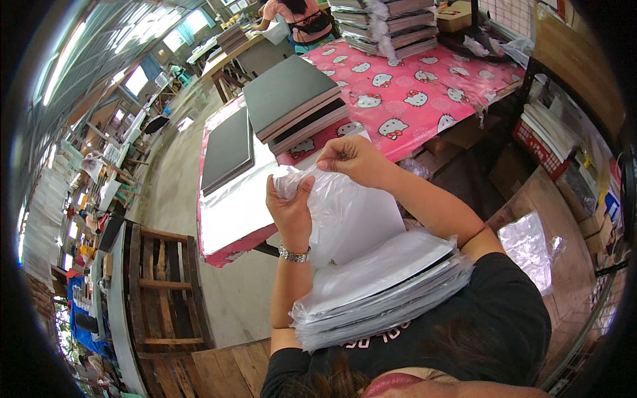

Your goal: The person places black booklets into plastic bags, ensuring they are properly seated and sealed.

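1. Landmark: the table with the pink cartoon-cat cloth [424, 99], ahead of the person. Left of it on the floor stands a wooden pallet [166, 285].
2. On the near-left part of that table lie flat dark grey boards [227, 149], and further in a stack of thick grey-covered books [292, 99]; both are well apart from the hands.
3. The left hand [290, 211] is raised just in front of the table's near edge, fingers curled and thumb pressed in, pinching the bunched mouth of a clear plastic bag [332, 205].
4. The right hand [355, 158] is just above and to the right, over the table's near edge, fingertips closed narrowly on the same bag's top edge, as if parting the two layers.
5. The bag hangs between the hands, a white sheet or cover showing through it. I judge it very light, limp and slippery, easily torn or crumpled; the best hold is at the open rim, one layer per hand, pinched with the fingertips.
6. Below the bag, against the person's chest and nearer than the table, rests a pile of bagged flat items [381, 285], glossy and likely to slide off one another.
7. Right of the table, a wooden bench holds another sheet of clear plastic [527, 245].
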`<state>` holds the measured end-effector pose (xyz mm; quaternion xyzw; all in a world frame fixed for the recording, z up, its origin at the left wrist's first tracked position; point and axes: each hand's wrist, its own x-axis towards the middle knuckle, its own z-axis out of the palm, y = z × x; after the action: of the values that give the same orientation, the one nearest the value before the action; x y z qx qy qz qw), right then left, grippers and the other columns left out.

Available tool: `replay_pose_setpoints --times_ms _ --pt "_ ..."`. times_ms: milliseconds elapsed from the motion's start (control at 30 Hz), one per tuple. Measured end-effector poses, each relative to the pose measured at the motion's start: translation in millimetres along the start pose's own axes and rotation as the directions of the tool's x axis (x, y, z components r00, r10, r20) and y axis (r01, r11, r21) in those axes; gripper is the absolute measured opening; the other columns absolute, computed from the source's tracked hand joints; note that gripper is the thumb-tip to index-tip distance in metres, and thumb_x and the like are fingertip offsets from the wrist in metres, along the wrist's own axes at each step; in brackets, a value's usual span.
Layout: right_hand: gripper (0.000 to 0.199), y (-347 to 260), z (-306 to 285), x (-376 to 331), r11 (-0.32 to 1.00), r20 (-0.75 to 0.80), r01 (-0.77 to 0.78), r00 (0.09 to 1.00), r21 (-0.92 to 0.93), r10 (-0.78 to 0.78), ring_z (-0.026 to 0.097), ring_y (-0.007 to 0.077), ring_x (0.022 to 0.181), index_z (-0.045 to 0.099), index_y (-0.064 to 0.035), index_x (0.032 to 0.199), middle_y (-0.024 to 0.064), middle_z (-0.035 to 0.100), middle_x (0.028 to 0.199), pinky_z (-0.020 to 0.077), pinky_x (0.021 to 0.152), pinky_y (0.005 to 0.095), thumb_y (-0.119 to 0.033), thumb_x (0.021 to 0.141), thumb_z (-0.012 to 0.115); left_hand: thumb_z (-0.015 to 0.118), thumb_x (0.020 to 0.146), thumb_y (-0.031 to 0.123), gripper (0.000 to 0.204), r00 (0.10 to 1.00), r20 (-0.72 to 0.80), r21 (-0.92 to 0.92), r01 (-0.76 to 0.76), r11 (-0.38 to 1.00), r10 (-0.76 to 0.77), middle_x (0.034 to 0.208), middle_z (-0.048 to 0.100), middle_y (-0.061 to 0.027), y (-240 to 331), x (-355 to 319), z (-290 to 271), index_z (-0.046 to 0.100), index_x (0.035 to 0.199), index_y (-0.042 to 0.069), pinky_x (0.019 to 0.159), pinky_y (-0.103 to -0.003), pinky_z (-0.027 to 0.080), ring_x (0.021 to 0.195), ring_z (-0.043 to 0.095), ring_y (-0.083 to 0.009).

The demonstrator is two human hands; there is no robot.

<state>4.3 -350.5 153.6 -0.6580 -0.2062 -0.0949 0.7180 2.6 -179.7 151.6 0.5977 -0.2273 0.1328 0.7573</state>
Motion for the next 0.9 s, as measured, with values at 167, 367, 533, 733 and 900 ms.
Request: replay_pose_setpoints --times_ms 167,367,533,733,900 --pt "0.024 -7 14 -3 0.982 -0.126 -0.031 0.992 -0.186 0.008 0.044 0.0053 0.065 0.057 -0.0018 0.076 -0.0016 0.051 0.068 0.0382 0.060 0.0225 -0.021 0.090 0.060 0.072 0.078 0.003 0.022 0.986 -0.026 -0.222 0.154 0.963 -0.164 0.078 0.059 0.0012 -2 0 -4 0.052 0.088 0.006 0.060 -0.021 0.043 0.065 0.052 -0.0055" --pt "0.033 2 10 0 0.905 -0.195 0.122 0.956 -0.408 -0.218 0.042 0.0082 0.060 0.057 -0.0016 0.071 -0.0017 0.050 0.066 0.0357 0.055 0.0240 -0.027 0.092 0.057 0.072 0.076 0.000 0.022 0.989 -0.009 -0.123 0.146 0.982 -0.148 0.073 0.056 0.0025 11 -2 -8 0.053 0.085 0.008 0.051 -0.021 0.039 0.056 0.046 -0.0044" --pt "0.030 11 10 9 0.962 -0.224 0.263 0.936 -0.073 -0.273 0.046 0.0075 0.053 0.059 -0.0057 0.074 -0.0008 0.056 0.069 0.0359 0.048 0.0226 -0.030 0.092 0.055 0.068 0.082 0.009 0.015 0.985 0.059 -0.047 0.165 0.985 -0.162 0.071 0.055 0.0034 4 -5 -9 0.053 0.081 0.009 0.049 -0.020 0.037 0.055 0.045 -0.0038" --pt "0.021 4 -5 -42 0.994 0.785 -0.069 0.610 -0.087 0.111 0.049 0.0081 0.051 0.057 -0.0099 0.081 0.0039 0.063 0.075 0.0363 0.043 0.0226 -0.027 0.091 0.055 0.061 0.088 0.020 0.013 0.915 0.113 -0.327 0.402 0.855 -0.387 0.070 0.055 0.0030 22 -20 -44 0.055 0.086 0.009 0.052 -0.020 0.043 0.056 0.052 -0.0062" --pt "0.020 -3 -38 -51 0.718 0.297 -0.270 0.951 0.642 0.092 0.051 0.0105 0.062 0.056 -0.0099 0.072 0.0021 0.058 0.069 0.0411 0.056 0.0269 -0.022 0.088 0.059 0.057 0.090 0.028 0.021 0.786 0.436 0.016 0.479 0.877 -0.438 0.077 0.062 -0.0054 2 -49 -99 0.054 0.089 0.007 0.057 -0.032 0.050 0.060 0.059 -0.0153"
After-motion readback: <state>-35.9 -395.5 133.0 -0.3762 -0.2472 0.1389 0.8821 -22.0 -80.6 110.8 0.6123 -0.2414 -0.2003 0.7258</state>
